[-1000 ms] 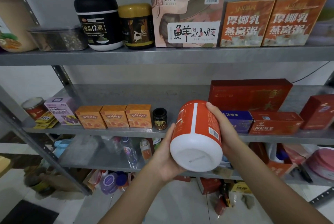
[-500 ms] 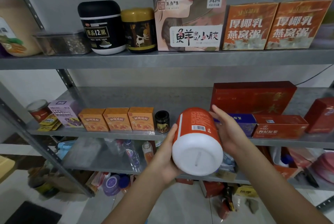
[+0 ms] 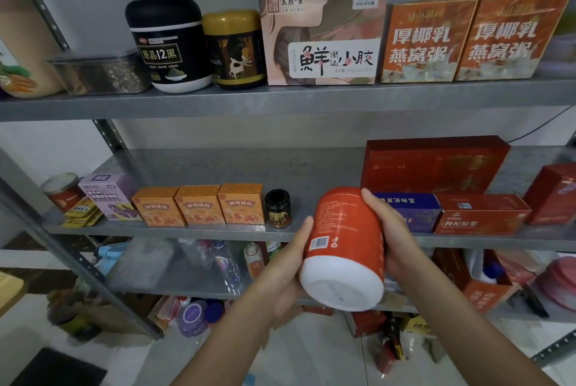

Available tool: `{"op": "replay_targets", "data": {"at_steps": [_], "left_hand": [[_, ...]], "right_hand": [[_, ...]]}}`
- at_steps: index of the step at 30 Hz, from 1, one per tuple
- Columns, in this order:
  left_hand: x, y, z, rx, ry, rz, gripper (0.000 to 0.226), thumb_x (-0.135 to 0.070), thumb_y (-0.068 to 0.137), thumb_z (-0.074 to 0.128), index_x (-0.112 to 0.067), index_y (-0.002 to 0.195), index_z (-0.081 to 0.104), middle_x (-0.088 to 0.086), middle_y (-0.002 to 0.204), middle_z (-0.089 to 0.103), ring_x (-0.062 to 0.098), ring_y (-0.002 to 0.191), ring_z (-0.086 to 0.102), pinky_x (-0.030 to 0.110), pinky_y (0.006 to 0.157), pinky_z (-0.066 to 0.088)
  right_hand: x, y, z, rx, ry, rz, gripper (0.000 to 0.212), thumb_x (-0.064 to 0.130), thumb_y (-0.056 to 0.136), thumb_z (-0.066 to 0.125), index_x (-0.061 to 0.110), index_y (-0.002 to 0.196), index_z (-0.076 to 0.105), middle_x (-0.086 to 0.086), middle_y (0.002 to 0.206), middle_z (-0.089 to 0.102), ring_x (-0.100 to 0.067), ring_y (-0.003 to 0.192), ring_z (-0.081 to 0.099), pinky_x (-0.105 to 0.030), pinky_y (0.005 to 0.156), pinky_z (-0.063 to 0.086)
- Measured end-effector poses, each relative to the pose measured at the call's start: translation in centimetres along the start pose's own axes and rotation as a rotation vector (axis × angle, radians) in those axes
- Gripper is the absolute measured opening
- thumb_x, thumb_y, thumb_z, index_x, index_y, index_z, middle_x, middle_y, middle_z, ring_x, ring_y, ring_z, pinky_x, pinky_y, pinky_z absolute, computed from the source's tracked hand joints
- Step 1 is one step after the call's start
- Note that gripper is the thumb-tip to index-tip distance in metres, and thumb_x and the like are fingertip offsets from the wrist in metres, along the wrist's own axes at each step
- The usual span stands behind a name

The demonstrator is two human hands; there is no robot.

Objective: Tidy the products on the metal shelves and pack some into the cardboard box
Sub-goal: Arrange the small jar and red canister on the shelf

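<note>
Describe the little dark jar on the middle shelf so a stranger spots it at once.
Follow the front edge of the middle metal shelf. Right of the three orange boxes stands the small dark jar with a black lid. Unlike its boxy orange neighbours, it is round, dark and shorter.

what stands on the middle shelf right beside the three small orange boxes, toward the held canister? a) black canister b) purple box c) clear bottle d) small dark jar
d: a small dark jar stands just past the three orange boxes, toward the orange canister that the left hand and right hand grip.
</note>
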State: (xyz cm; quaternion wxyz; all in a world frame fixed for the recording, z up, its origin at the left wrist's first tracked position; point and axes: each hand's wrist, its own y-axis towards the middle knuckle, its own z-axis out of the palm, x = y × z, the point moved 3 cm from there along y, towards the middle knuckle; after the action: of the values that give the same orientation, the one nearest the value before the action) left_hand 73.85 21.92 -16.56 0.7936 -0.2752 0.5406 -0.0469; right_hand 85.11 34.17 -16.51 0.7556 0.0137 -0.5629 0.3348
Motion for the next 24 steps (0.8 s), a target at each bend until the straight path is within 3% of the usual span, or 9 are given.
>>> {"op": "replay_targets", "data": {"at_steps": [3, 5, 7, 10, 13, 16, 20, 22, 24], "left_hand": [[-0.2, -0.3, 0.7, 0.052, 0.048, 0.027, 0.060, -0.071, 0.078, 0.051, -0.030, 0.122, 0.056, 0.004, 0.106, 0.075, 0.024, 0.098, 0.072, 0.049, 0.092, 0.054], [0.1, -0.2, 0.7, 0.060, 0.017, 0.068, 0.063, -0.067, 0.074, 0.058, -0.031, 0.125, 0.054, 0.004, 0.109, 0.074, 0.025, 0.101, 0.071, 0.049, 0.094, 0.053], [0.4, 0.0, 0.6, 0.073, -0.007, 0.121, 0.066, -0.066, 0.072, 0.059, -0.031, 0.128, 0.053, 0.004, 0.114, 0.073, 0.025, 0.105, 0.070, 0.051, 0.099, 0.050], [0.5, 0.3, 0.3, 0.076, -0.108, 0.165, 0.061, -0.062, 0.076, 0.054, -0.028, 0.126, 0.057, 0.007, 0.114, 0.072, 0.026, 0.105, 0.069, 0.049, 0.099, 0.050], [0.3, 0.2, 0.6, 0.101, -0.141, 0.157, 0.057, -0.060, 0.081, 0.048, -0.026, 0.125, 0.060, 0.009, 0.114, 0.072, 0.026, 0.106, 0.069, 0.045, 0.094, 0.052], [0.8, 0.6, 0.9, 0.133, -0.026, 0.136, 0.061, -0.062, 0.082, 0.044, -0.027, 0.131, 0.055, 0.006, 0.118, 0.071, 0.023, 0.110, 0.068, 0.043, 0.096, 0.051], [0.1, 0.8, 0.9, 0.118, 0.215, 0.177, 0.055, -0.070, 0.084, 0.036, -0.037, 0.125, 0.056, -0.003, 0.116, 0.072, 0.015, 0.109, 0.067, 0.043, 0.101, 0.049], [-0.4, 1.0, 1.2, 0.084, 0.318, 0.240, 0.059, -0.072, 0.083, 0.043, -0.040, 0.132, 0.048, -0.008, 0.120, 0.068, 0.009, 0.106, 0.068, 0.035, 0.095, 0.052], [-0.5, 1.3, 1.8, 0.085, 0.392, 0.300, 0.070, -0.069, 0.079, 0.058, -0.042, 0.139, 0.032, -0.012, 0.123, 0.062, 0.006, 0.102, 0.068, 0.025, 0.083, 0.055]], "right_hand": [[0.6, -0.1, 0.2, -0.091, -0.121, -0.111, 0.054, 0.053, 0.076, 0.069, 0.029, 0.121, 0.053, -0.006, 0.113, 0.065, -0.028, 0.094, 0.068, -0.039, 0.068, 0.056], [1.2, -0.5, 0.4, -0.066, -0.179, -0.156, 0.057, 0.054, 0.075, 0.067, 0.029, 0.124, 0.051, -0.005, 0.112, 0.064, -0.026, 0.092, 0.068, -0.036, 0.064, 0.056], [1.9, -0.7, 0.3, -0.008, -0.191, -0.190, 0.060, 0.056, 0.071, 0.065, 0.028, 0.123, 0.053, -0.006, 0.116, 0.064, -0.026, 0.096, 0.069, -0.040, 0.070, 0.058], [2.4, -0.6, -0.7, 0.067, 0.015, -0.135, 0.062, 0.057, 0.077, 0.057, 0.026, 0.130, 0.052, -0.007, 0.124, 0.062, -0.028, 0.106, 0.066, -0.046, 0.080, 0.056], [1.7, -0.8, -1.4, 0.107, 0.186, -0.004, 0.068, 0.062, 0.078, 0.051, 0.020, 0.132, 0.053, -0.011, 0.119, 0.067, -0.030, 0.100, 0.069, -0.045, 0.071, 0.058], [0.7, -1.0, -1.2, 0.136, 0.223, 0.079, 0.069, 0.065, 0.075, 0.054, 0.012, 0.119, 0.061, -0.013, 0.097, 0.074, -0.029, 0.082, 0.073, -0.044, 0.067, 0.060], [0.3, -1.0, -1.5, 0.066, 0.201, 0.036, 0.079, 0.068, 0.067, 0.063, 0.013, 0.124, 0.059, -0.016, 0.107, 0.072, -0.033, 0.091, 0.071, -0.048, 0.077, 0.057], [0.9, -1.1, -1.5, 0.022, 0.100, -0.087, 0.075, 0.063, 0.065, 0.070, 0.017, 0.123, 0.058, -0.016, 0.113, 0.069, -0.033, 0.092, 0.071, -0.045, 0.073, 0.058], [1.7, -1.5, -1.2, -0.063, -0.018, -0.251, 0.058, 0.053, 0.066, 0.069, 0.027, 0.117, 0.058, -0.010, 0.114, 0.066, -0.026, 0.088, 0.071, -0.036, 0.064, 0.058]]}}
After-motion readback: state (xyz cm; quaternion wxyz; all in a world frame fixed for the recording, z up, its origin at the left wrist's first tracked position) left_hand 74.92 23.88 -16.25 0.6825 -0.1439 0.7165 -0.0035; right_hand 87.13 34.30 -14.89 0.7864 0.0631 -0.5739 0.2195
